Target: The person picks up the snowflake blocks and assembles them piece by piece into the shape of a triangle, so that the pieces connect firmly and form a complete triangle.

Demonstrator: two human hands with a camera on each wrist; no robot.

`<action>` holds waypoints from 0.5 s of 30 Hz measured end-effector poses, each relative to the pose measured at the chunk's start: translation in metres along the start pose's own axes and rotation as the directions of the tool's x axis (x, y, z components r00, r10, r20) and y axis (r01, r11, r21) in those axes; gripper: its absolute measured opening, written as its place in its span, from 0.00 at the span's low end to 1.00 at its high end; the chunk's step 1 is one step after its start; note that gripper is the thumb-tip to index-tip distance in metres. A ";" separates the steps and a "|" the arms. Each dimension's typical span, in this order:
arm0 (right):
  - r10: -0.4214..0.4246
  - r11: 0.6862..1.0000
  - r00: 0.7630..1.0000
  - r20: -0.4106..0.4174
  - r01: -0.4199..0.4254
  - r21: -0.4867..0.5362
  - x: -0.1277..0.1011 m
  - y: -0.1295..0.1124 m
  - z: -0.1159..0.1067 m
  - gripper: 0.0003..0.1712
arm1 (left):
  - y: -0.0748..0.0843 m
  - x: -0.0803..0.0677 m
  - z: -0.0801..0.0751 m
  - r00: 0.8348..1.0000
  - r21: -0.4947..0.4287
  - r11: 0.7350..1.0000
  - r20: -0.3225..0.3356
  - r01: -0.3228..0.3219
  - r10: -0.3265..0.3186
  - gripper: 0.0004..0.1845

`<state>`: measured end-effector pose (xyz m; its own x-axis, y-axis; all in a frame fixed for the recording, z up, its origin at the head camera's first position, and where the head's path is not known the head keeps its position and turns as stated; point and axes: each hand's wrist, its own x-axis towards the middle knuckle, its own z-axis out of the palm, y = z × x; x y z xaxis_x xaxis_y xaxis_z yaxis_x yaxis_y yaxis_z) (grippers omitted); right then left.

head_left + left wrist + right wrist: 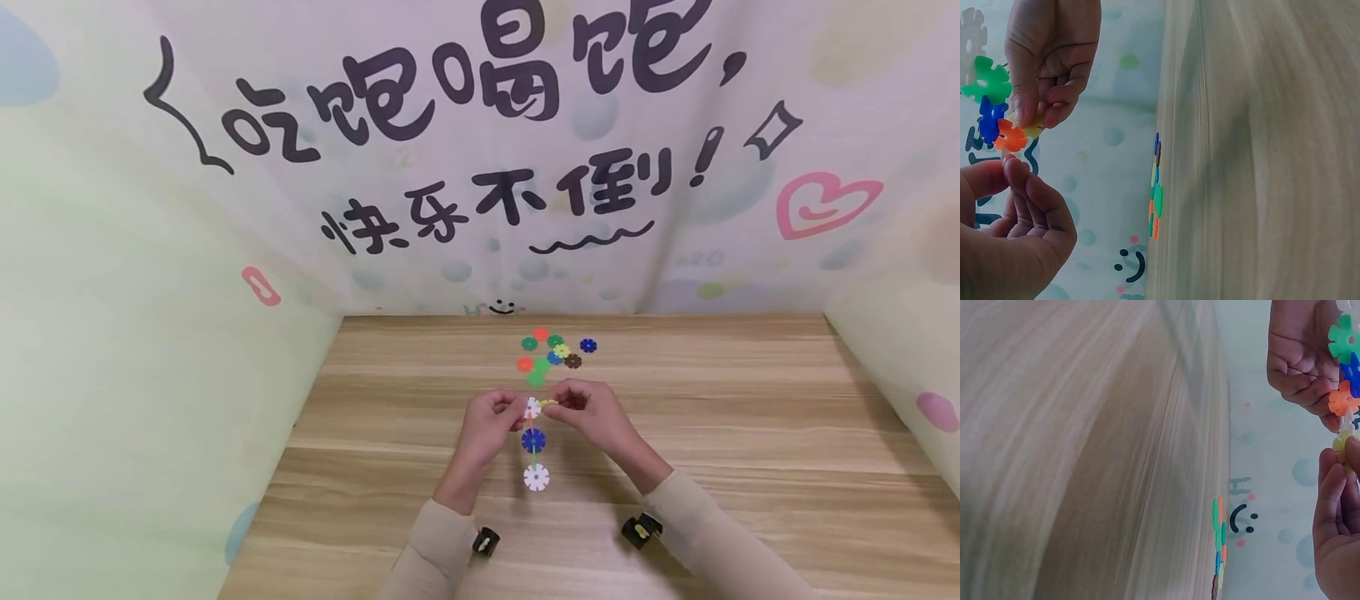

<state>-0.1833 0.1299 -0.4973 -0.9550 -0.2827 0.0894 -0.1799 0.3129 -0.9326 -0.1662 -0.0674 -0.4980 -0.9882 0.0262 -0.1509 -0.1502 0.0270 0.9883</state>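
Observation:
Both hands hold a chain of plastic snowflake discs (534,442) above the wooden table (750,433). In the head view the chain hangs toward me: a white disc on top, a blue one (533,440), then another white one (536,477). My left hand (517,408) pinches the chain's top end by the orange disc (1010,137). My right hand (558,404) pinches a yellow disc (1341,444) against that same end. The left wrist view shows green (985,78), blue and orange discs in a row between the right hand (1035,115) and the left hand (1013,165).
A small pile of several loose discs (553,354) in mixed colours lies on the table just beyond the hands, also seen edge-on as the loose discs (1155,187). Printed backdrop walls (480,167) close in the back and both sides.

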 end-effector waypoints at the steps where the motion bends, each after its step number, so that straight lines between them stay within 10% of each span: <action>1: 0.000 1.000 1.000 -0.003 0.000 0.003 0.000 0.000 0.000 0.05 | 0.000 0.000 0.000 1.000 0.001 1.000 0.002 -0.003 0.003 0.08; 15: -0.006 1.000 0.999 -0.032 0.007 0.017 -0.002 0.005 0.000 0.05 | -0.003 0.002 0.004 1.000 0.024 1.000 -0.005 -0.014 0.014 0.08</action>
<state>-0.1827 0.1319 -0.5017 -0.9610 -0.2551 0.1064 -0.1822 0.2953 -0.9379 -0.1671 -0.0633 -0.5014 -0.9904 0.0215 -0.1367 -0.1355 0.0506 0.9895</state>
